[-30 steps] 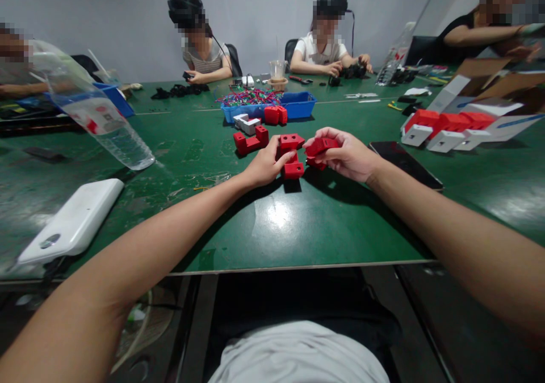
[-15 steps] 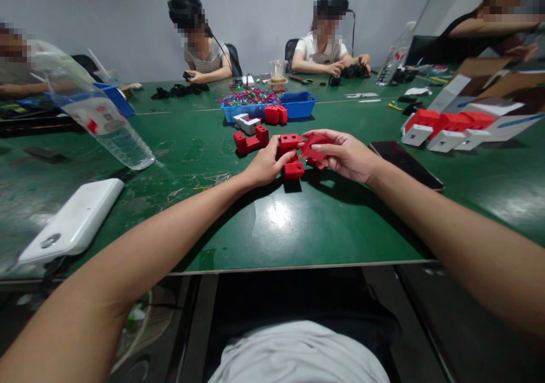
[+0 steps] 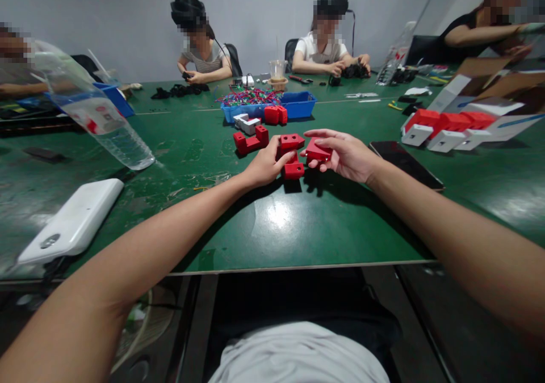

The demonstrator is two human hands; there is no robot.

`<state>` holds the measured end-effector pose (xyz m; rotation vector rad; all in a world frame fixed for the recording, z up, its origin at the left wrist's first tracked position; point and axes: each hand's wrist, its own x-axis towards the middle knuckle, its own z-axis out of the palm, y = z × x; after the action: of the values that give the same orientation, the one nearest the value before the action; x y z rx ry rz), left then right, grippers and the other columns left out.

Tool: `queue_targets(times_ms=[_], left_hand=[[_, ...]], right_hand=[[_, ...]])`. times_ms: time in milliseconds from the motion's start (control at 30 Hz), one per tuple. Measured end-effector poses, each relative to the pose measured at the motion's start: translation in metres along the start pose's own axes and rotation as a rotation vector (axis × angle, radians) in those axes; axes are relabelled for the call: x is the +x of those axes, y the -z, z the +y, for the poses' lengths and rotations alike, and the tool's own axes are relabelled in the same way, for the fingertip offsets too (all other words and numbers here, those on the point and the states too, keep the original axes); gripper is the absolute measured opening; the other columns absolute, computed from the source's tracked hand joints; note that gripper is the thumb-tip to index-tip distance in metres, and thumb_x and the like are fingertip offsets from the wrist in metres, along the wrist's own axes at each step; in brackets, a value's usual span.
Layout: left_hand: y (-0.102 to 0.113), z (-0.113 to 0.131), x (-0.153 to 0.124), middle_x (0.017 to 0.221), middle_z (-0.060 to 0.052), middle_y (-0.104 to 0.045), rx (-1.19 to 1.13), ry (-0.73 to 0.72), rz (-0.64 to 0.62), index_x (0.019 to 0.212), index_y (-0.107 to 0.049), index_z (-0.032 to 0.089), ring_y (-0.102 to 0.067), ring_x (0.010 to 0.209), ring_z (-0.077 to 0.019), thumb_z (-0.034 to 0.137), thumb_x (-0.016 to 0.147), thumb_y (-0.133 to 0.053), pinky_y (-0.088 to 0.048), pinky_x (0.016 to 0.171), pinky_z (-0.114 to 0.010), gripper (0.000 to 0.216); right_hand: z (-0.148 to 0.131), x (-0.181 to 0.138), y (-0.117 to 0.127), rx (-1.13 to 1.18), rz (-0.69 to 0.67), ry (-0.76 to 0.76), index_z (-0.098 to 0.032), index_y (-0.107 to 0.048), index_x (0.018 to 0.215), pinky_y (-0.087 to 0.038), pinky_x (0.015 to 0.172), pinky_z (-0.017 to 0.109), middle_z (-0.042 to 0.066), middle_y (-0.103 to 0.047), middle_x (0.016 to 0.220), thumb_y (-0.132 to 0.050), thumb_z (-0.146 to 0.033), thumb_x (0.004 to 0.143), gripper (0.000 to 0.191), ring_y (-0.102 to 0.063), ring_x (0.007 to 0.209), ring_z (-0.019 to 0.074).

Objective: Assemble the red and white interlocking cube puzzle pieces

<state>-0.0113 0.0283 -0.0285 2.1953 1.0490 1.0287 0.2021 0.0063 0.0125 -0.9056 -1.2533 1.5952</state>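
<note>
The left hand [image 3: 264,166] is gripping one red block stack [image 3: 292,156]; the right hand [image 3: 347,156] is pinching one red piece [image 3: 317,150], its underside hidden.

On the green worktop [image 3: 272,224] the left hand [image 3: 264,166] grips a red plastic housing [image 3: 291,156] that stands on the surface, fingers wrapped round its near side. The right hand [image 3: 347,155] holds a smaller red plastic piece [image 3: 317,150] between thumb and fingers, lifted just beside the housing. Behind them lie another red part [image 3: 251,140], a white part [image 3: 247,123] and a blue tray [image 3: 298,106] of coloured wires. A black phone [image 3: 404,163] lies to the right, a white power bank [image 3: 74,221] and a water bottle [image 3: 97,116] to the left. Other people sit at the worktop's far side.
</note>
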Motion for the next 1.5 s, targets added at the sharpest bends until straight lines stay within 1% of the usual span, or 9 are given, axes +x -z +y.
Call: queue_targets(times_ms=[100,200,367,567,833,1167,1333,1400,1500], left_hand=[[0.000,0.001,0.000,0.123,-0.014,-0.066,0.002,0.006,-0.003,0.123,-0.046,0.014,-0.066,0.109,-0.0235,0.037,0.095,-0.053,-0.050,0.098,-0.039,0.037],[0.000,0.001,0.000,0.124,-0.014,-0.066,0.004,0.002,-0.005,0.123,-0.046,0.014,-0.066,0.110,-0.0237,0.037,0.095,-0.053,-0.050,0.098,-0.039,0.037],[0.001,0.001,0.001,0.126,-0.016,-0.065,0.008,-0.018,-0.006,0.124,-0.046,0.013,-0.065,0.114,-0.0243,0.037,0.095,-0.053,-0.049,0.101,-0.039,0.039],[0.000,-0.002,0.001,0.132,-0.017,-0.062,0.020,-0.024,-0.009,0.125,-0.045,0.015,-0.062,0.120,-0.0256,0.035,0.095,-0.052,-0.047,0.104,-0.041,0.037],[0.000,-0.004,0.001,0.130,-0.015,-0.063,0.027,-0.038,-0.003,0.125,-0.046,0.016,-0.063,0.119,-0.0253,0.035,0.095,-0.050,-0.048,0.104,-0.041,0.035],[0.000,0.003,0.000,0.126,-0.015,-0.064,0.063,-0.001,0.008,0.125,-0.044,0.015,-0.065,0.113,-0.0245,0.027,0.095,-0.046,-0.050,0.100,-0.041,0.032],[0.000,0.005,0.000,0.118,-0.013,-0.064,0.063,0.036,0.047,0.120,-0.044,0.016,-0.066,0.104,-0.0236,0.028,0.096,-0.045,-0.051,0.096,-0.041,0.027],[0.000,0.006,0.000,0.117,-0.013,-0.065,0.054,0.037,0.044,0.120,-0.043,0.016,-0.066,0.103,-0.0237,0.029,0.096,-0.044,-0.051,0.097,-0.042,0.026],[0.000,0.007,-0.001,0.119,-0.014,-0.064,0.055,0.027,0.041,0.121,-0.043,0.015,-0.065,0.105,-0.0242,0.027,0.096,-0.043,-0.050,0.098,-0.043,0.028]], right_hand=[[0.000,0.000,-0.001,-0.005,0.000,0.005,-0.014,-0.064,0.108,-0.053,0.039,0.018,0.005,-0.072,0.078,-0.064,-0.012,0.083,0.025,-0.069,0.052,0.0142],[-0.002,-0.002,-0.003,0.020,0.007,0.006,-0.014,-0.062,0.112,-0.055,0.042,0.018,0.006,-0.073,0.082,-0.063,-0.010,0.082,0.031,-0.073,0.060,0.0167],[-0.009,-0.006,-0.005,0.074,-0.008,-0.081,-0.014,-0.056,0.127,-0.066,0.063,0.027,0.011,-0.076,0.098,-0.056,-0.003,0.081,0.047,-0.077,0.078,0.0204],[-0.007,-0.007,0.002,0.091,-0.098,-0.086,-0.018,-0.063,0.123,-0.068,0.080,0.033,0.006,-0.076,0.102,-0.070,-0.003,0.079,0.047,-0.076,0.087,0.0169],[-0.001,-0.001,0.009,0.039,-0.109,-0.007,-0.020,-0.069,0.119,-0.067,0.066,0.023,0.005,-0.076,0.101,-0.081,-0.010,0.075,0.046,-0.076,0.082,0.0160],[-0.001,-0.003,0.004,-0.035,-0.094,0.111,-0.022,-0.065,0.131,-0.058,0.050,0.019,0.004,-0.077,0.096,-0.093,-0.029,0.061,0.076,-0.073,0.073,0.0156],[0.000,-0.006,0.002,-0.223,-0.072,0.167,-0.024,-0.063,0.134,-0.053,0.050,0.021,-0.002,-0.073,0.077,-0.093,-0.034,0.061,0.080,-0.065,0.059,0.0118],[0.001,-0.006,-0.001,-0.283,-0.046,0.217,-0.026,-0.063,0.132,-0.054,0.054,0.022,-0.002,-0.072,0.081,-0.093,-0.033,0.059,0.080,-0.066,0.063,0.0127],[0.005,-0.005,-0.006,-0.317,0.003,0.327,-0.025,-0.066,0.117,-0.056,0.063,0.025,0.000,-0.069,0.103,-0.095,-0.033,0.053,0.071,-0.067,0.077,0.0152]])
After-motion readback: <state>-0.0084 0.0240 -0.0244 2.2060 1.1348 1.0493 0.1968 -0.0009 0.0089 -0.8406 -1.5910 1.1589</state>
